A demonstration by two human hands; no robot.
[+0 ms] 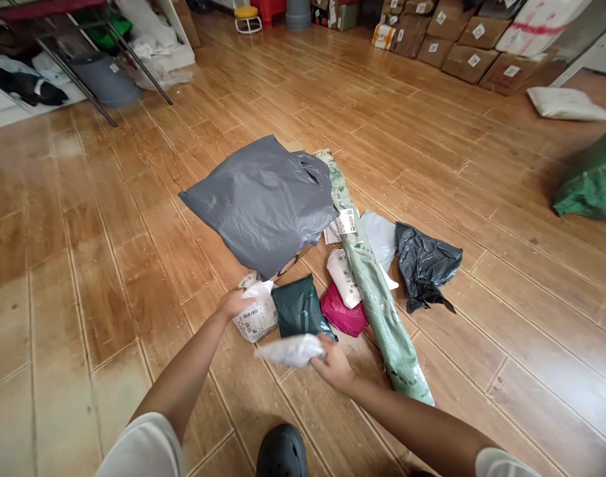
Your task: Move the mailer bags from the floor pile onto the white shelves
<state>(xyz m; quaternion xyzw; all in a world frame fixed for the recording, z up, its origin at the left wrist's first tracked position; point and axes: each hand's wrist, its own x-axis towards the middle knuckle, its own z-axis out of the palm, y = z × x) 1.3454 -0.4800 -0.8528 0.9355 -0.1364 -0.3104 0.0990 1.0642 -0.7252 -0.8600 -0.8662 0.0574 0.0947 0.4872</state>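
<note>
My left hand [234, 304] grips the edge of a white labelled parcel bag [257, 316] lying on the wooden floor. My right hand [334, 364] is closed on a small white packet [291, 350], blurred by motion, held just above the floor. Between the two hands lies a dark green parcel [298, 309], with a magenta parcel [343, 316] to its right. A large grey plastic bag [263, 202] lies behind them. A long green wrapped roll [377, 291] runs diagonally on the right, over another white labelled parcel [343, 277].
A crumpled black bag [426, 265] and a pale white bag [379, 235] lie right of the roll. Cardboard boxes [461, 40] line the far wall. A green sack [593, 179] sits far right. A metal-legged rack [79, 73] stands far left. My dark shoe [281, 452] is at the bottom.
</note>
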